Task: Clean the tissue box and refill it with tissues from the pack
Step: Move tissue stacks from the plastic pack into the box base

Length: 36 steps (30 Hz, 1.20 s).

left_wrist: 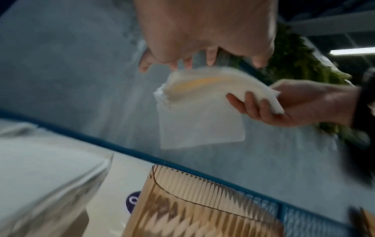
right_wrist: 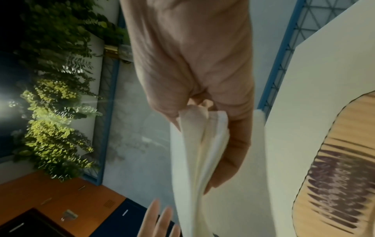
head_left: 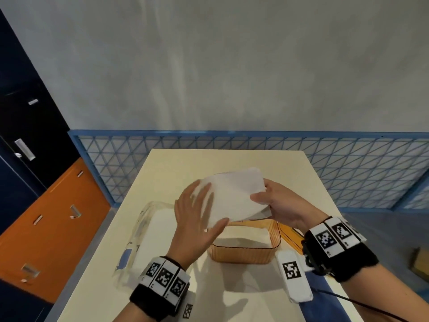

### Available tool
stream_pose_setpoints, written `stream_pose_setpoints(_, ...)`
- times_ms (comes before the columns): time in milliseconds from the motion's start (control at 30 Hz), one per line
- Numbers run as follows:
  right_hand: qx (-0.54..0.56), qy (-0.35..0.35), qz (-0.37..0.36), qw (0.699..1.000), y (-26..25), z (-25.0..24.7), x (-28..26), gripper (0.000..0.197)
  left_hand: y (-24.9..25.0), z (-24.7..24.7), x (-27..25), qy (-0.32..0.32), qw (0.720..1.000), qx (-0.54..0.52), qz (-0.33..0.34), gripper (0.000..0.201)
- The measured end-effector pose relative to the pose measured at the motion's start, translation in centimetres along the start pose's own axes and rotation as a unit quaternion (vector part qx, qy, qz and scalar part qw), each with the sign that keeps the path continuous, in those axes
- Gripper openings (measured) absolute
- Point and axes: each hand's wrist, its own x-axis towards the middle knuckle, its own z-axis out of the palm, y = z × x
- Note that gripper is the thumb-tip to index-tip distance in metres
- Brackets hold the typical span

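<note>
My right hand (head_left: pixel 274 203) pinches a white stack of tissues (head_left: pixel 232 194) by its right end and holds it in the air above the amber ribbed tissue box (head_left: pixel 241 254). The same stack of tissues (left_wrist: pixel 198 112) sags from the right hand (left_wrist: pixel 284 105) in the left wrist view, and the tissues (right_wrist: pixel 201 152) show edge-on in the right wrist view. My left hand (head_left: pixel 197 217) hovers with spread, straight fingers at the stack's left side; whether it touches is unclear. The box is open and has white tissue inside. The clear plastic tissue pack (head_left: pixel 144 231) lies left of the box.
The cream table (head_left: pixel 255 298) ends at a blue mesh fence (head_left: pixel 348 168) beyond. The box's amber lid (head_left: pixel 290 233) lies right of the box, with a white tagged object (head_left: pixel 293 275) by the near right edge. Orange and dark cabinets (head_left: pixel 46 217) stand on the left.
</note>
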Motion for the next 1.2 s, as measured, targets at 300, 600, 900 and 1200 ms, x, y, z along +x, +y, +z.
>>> stream_pose_setpoints(300, 0.078, 0.019, -0.024, 0.996, 1.6, -1.4, -1.3, 0.036, -1.0, -0.7, 2.2, -0.074, 0.790, -0.503, -0.343, 0.053)
stream_pose_setpoints(600, 0.098, 0.024, 0.006, 0.995, 2.9, -1.5, -0.3, 0.038, -1.3, -1.6, 2.4, -0.092, 0.788, -0.502, -0.344, 0.052)
stream_pose_setpoints(900, -0.111, 0.065, -0.057, 0.990, 3.4, 3.9, 2.5, 0.037, -3.3, -4.6, 0.7, -0.045, 0.845, -0.425, -0.322, 0.024)
stream_pose_setpoints(1200, -0.175, 0.007, -0.065, 0.982, 5.0, 11.5, 6.6, 0.030, -8.7, -8.5, -3.8, 0.080, 0.876, -0.332, -0.339, 0.021)
